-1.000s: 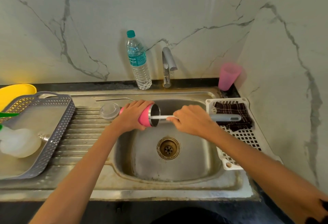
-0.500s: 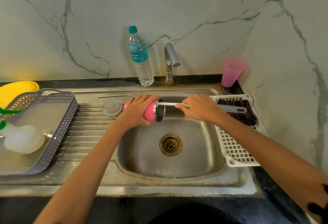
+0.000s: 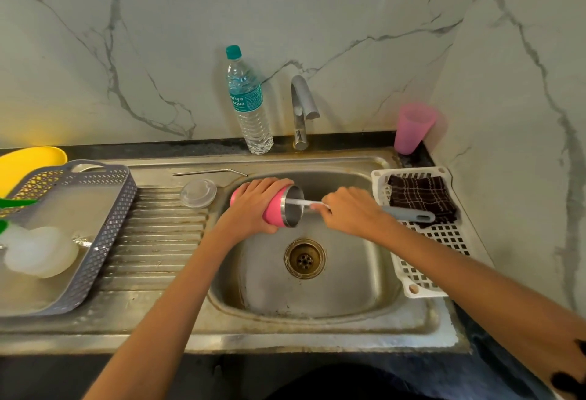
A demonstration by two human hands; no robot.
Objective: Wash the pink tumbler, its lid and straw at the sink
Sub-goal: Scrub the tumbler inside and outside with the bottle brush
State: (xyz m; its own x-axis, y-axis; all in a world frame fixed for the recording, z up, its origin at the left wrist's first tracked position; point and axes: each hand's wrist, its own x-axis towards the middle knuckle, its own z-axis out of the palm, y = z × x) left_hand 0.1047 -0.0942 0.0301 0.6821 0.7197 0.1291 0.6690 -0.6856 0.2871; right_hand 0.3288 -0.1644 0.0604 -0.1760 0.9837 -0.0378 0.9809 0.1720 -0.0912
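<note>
My left hand [image 3: 253, 206] grips the pink tumbler [image 3: 276, 213], held on its side over the sink basin [image 3: 348, 276] with its steel mouth facing right. My right hand [image 3: 352, 211] grips a grey-handled bottle brush [image 3: 409, 214] whose thin white stem reaches into the tumbler's mouth; the bristle end is hidden inside. The clear lid [image 3: 198, 192] lies flat on the draining board just left of the basin. The metal straw [image 3: 209, 172] lies along the sink's back ledge behind the lid.
The tap [image 3: 302, 107] stands behind the basin, a water bottle [image 3: 249, 104] to its left and a pink plastic cup [image 3: 412, 128] at the back right. A white rack [image 3: 418, 272] with a dark cloth [image 3: 421, 198] sits right of the basin. A grey basket [image 3: 104, 234] holds white items at left.
The brush stem has slid in and out of the tumbler while both hands shifted slightly over the basin; the tumbler stays on its side in my left hand.
</note>
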